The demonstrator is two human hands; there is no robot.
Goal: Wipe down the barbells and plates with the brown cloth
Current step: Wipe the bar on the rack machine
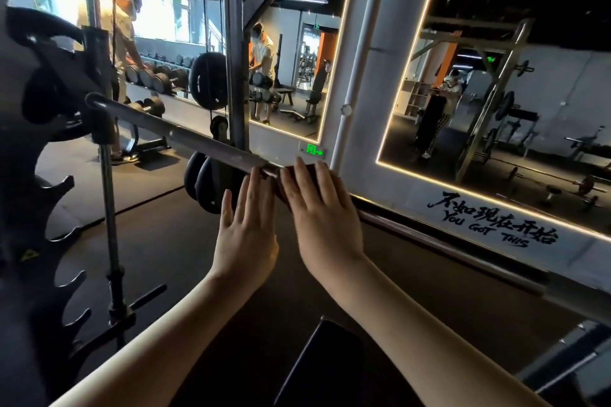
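Bar [198,142] slanting from upper left to lower right. At centre, brown cloth [289,172] draped over it, pressed under right hand [325,225], fingers straight, slightly apart. Just left, left hand [246,228], fingers straight, tips touching bare bar.

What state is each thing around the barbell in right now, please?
Barbell: resting in the rack.
Brown cloth: laid over the barbell, under the right hand.
Right hand: flat, fingers straight, pressing the cloth.
Left hand: flat, fingers straight, fingertips at the barbell.
Plates: hung low beyond the barbell.
Exit sign: lit green.
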